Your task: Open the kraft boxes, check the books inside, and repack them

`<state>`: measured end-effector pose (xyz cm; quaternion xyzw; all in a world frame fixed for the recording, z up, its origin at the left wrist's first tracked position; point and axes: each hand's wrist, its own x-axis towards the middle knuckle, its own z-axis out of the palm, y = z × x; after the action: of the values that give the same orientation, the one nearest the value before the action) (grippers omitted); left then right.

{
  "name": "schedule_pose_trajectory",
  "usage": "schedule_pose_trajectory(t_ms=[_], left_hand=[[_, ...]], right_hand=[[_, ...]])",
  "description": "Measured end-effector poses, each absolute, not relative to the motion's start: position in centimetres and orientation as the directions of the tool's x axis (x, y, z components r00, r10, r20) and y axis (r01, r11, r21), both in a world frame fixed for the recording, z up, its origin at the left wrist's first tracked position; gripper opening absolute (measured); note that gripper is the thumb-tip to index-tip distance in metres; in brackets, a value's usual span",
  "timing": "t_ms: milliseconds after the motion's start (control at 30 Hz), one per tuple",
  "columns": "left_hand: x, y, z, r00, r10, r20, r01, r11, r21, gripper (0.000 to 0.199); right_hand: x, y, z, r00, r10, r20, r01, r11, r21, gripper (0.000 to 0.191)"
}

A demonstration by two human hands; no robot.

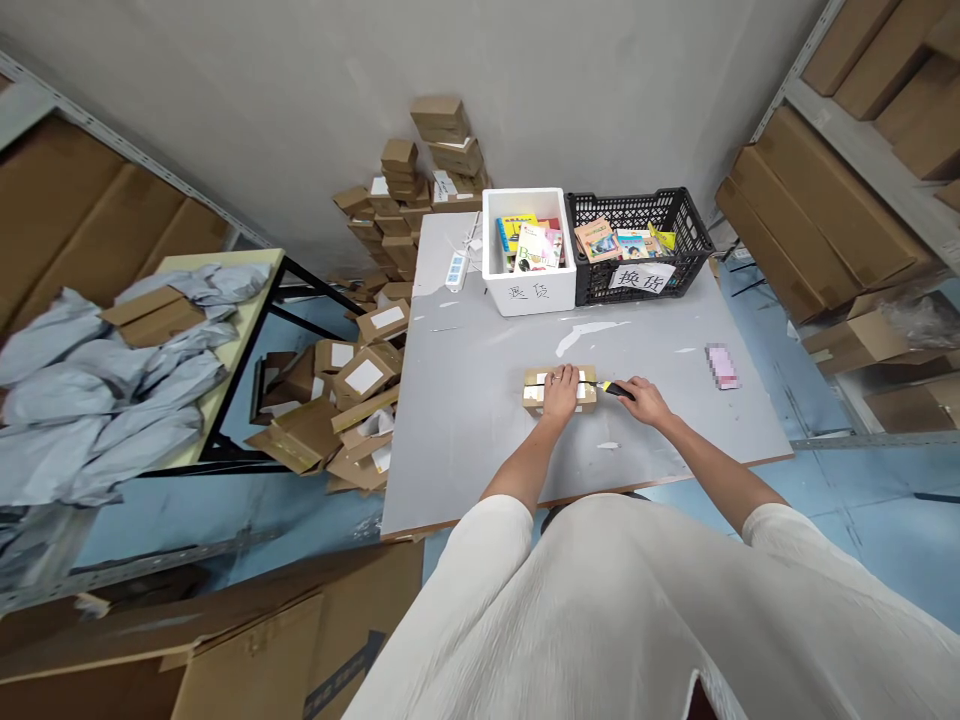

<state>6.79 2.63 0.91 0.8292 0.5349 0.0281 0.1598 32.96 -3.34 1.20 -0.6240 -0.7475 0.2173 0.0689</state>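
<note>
A small cardboard box with white labels lies on the grey table in front of me. My left hand is laid over its top, fingers curved toward the far edge, holding it down. My right hand grips the black-and-yellow handle of a utility knife just right of the box. The knife points left, its tip at the right end of the box top; the exact depth of the blade is too small to make out. A dark line runs along the top on both sides of my left hand.
Behind the box stand a white bin and a black crate, both holding books. A power strip lies left of the bin; a pink blurred item is at right. Cardboard boxes pile beside the table.
</note>
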Motion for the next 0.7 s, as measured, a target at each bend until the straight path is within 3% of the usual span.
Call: schedule_pose_trajectory(t_ms=[167, 333, 600, 700], left_hand=[[6.6, 2.6, 0.3, 0.432, 0.896, -0.103, 0.867, -0.381, 0.321, 0.077], [6.6, 2.5, -0.2, 0.412, 0.910, -0.054, 0.865, -0.372, 0.337, 0.068], [3.9, 1.5, -0.5, 0.434, 0.901, 0.007, 0.797, -0.387, 0.463, 0.058], [1.1, 0.9, -0.6, 0.401, 0.916, 0.009, 0.807, -0.358, 0.470, 0.072]], right_hand=[[33.4, -2.8, 1.6, -0.137, 0.980, -0.141, 0.927, 0.077, -0.367, 0.050], [32.5, -1.1, 1.5, -0.100, 0.988, -0.117, 0.914, 0.045, -0.402, 0.050], [33.0, -1.1, 0.2, 0.089, 0.977, -0.193, 0.768, -0.190, -0.612, 0.041], [31.9, -1.5, -0.3, 0.082, 0.972, -0.219, 0.646, -0.220, -0.731, 0.040]])
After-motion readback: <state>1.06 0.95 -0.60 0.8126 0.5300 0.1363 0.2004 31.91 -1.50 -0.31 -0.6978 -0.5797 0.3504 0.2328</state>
